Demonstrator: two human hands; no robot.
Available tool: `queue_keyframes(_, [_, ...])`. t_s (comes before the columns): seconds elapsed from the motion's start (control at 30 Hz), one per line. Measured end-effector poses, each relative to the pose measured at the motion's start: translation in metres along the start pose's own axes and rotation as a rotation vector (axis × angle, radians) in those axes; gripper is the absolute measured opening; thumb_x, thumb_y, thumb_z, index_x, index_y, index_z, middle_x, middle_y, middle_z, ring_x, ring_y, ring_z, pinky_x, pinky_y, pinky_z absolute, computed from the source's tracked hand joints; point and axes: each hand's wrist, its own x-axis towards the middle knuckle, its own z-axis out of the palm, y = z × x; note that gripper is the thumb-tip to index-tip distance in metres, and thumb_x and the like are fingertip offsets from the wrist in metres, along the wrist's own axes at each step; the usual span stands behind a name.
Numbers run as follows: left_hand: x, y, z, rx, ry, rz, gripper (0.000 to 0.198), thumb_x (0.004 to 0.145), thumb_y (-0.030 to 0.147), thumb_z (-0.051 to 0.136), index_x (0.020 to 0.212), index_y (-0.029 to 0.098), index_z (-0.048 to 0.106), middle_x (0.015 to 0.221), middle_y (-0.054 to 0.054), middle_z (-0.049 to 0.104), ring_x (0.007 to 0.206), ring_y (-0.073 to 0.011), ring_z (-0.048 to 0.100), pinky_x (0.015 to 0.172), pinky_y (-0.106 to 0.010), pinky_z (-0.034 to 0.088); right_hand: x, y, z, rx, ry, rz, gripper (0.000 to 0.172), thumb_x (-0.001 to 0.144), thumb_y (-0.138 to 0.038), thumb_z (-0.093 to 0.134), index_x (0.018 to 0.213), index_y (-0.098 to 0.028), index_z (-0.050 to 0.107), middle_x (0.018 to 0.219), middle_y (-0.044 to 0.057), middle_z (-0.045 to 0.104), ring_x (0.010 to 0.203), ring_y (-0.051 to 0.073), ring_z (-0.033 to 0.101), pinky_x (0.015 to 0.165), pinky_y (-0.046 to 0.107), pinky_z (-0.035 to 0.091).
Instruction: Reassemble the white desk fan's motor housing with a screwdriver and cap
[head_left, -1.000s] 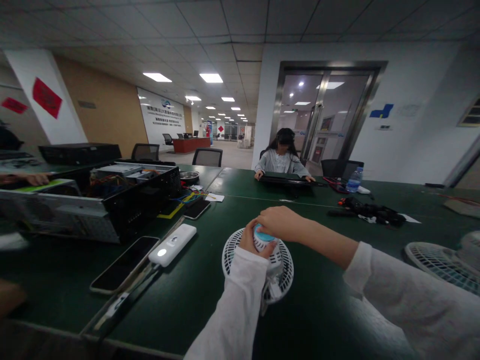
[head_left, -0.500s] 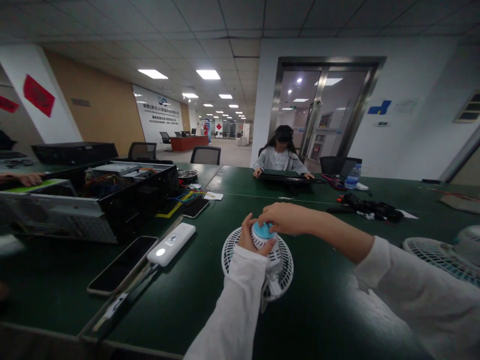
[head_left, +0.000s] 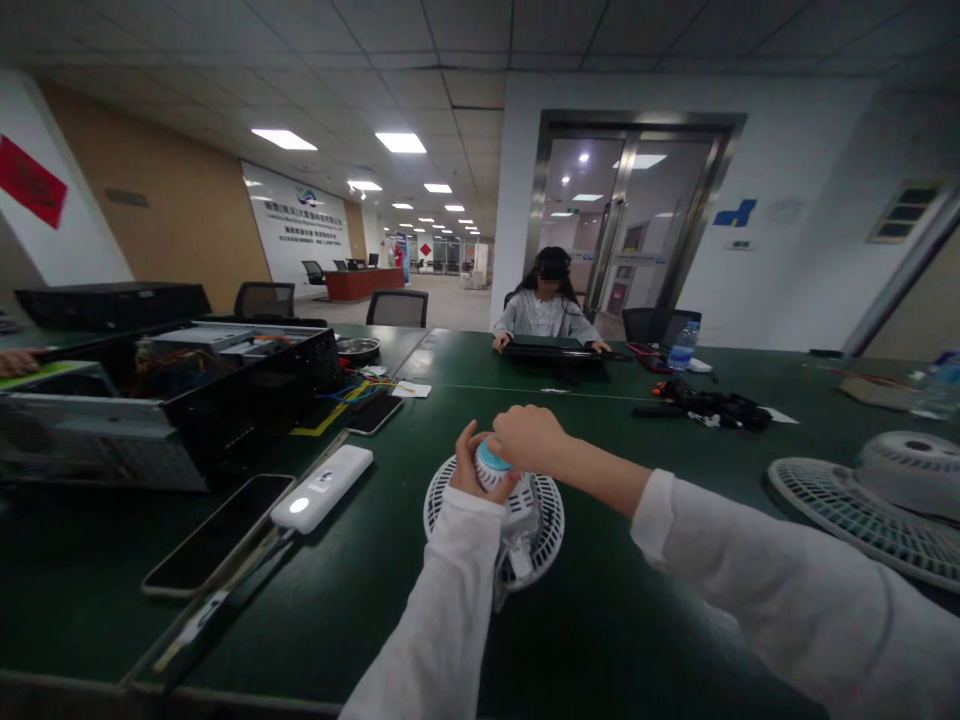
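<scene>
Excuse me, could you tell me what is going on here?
Someone is working on a white fan, which lies on the green table with its back up. The left hand wraps its rear housing, while the right hand grips the blue part on top. Another fan lies to the right; a phone and power bank are to the left. Across the table, another person holds a dark, flat object.

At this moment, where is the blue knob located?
In the head view, the blue knob is below centre, on top of the held white fan, with the right hand on it and the left hand at its left.
</scene>
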Motion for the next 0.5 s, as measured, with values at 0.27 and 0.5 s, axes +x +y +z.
queue_keyframes(0.27, [0.000, -0.008, 0.002, -0.010, -0.015, -0.021, 0.087, 0.059, 0.032, 0.070, 0.131, 0.019, 0.024, 0.113, -0.010, 0.057, 0.104, -0.0234, 0.057, 0.095, -0.038, 0.042, -0.008, 0.031, -0.014, 0.079, -0.035, -0.240, 0.030, 0.085, -0.025, 0.047, 0.112, -0.021, 0.059, 0.107, 0.009, 0.063, 0.096, 0.021, 0.059, 0.075, 0.029, 0.044])
queue_keyframes(0.5, [0.000, -0.008, 0.000, 0.024, -0.022, -0.054, 0.083, 0.058, 0.036, 0.070, 0.128, 0.020, 0.028, 0.112, -0.009, 0.056, 0.100, -0.0241, 0.059, 0.090, -0.038, 0.045, -0.006, 0.028, -0.021, 0.053, -0.049, -0.383, 0.025, 0.077, -0.027, 0.062, 0.101, -0.021, 0.065, 0.109, 0.007, 0.060, 0.097, 0.021, 0.058, 0.074, 0.026, 0.043])
